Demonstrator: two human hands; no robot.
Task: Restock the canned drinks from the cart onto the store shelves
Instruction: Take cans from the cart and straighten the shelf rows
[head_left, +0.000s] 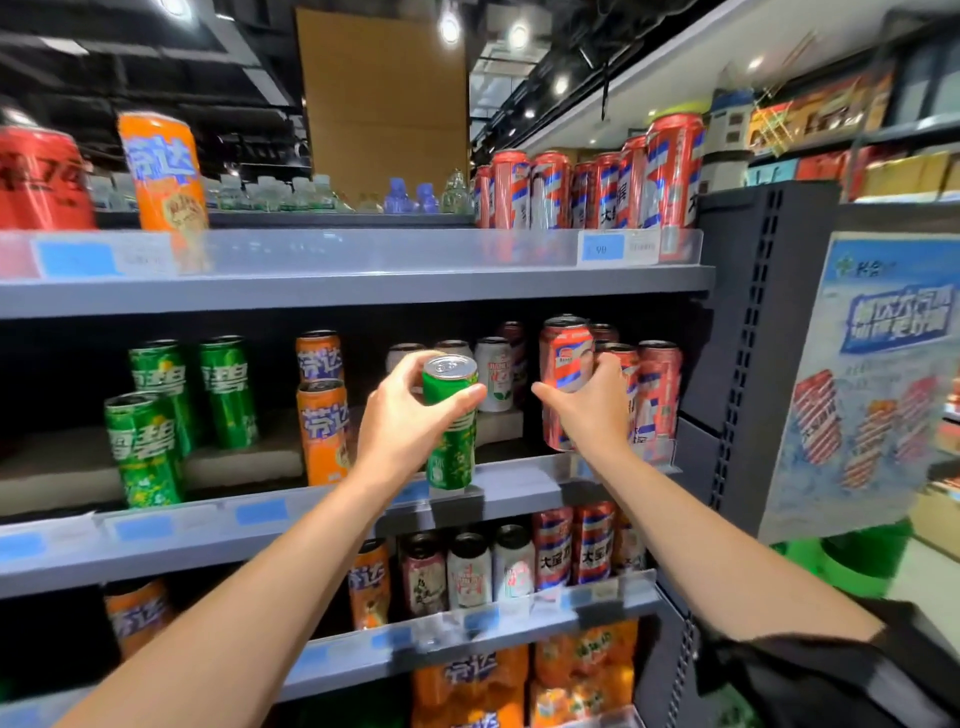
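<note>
My left hand grips a tall green can around its upper half and holds it upright in front of the middle shelf, its base just above the shelf's front edge. My right hand is wrapped around a red, white and blue can at the right of the same shelf, beside more cans of that kind. Green cans stand at the left of the shelf, orange cans in the middle, white cans behind my hands. No cart is in view.
The top shelf carries an orange can, a red can and a row of red cans. A lower shelf holds mixed cans. A dark upright post and a blue poster stand on the right.
</note>
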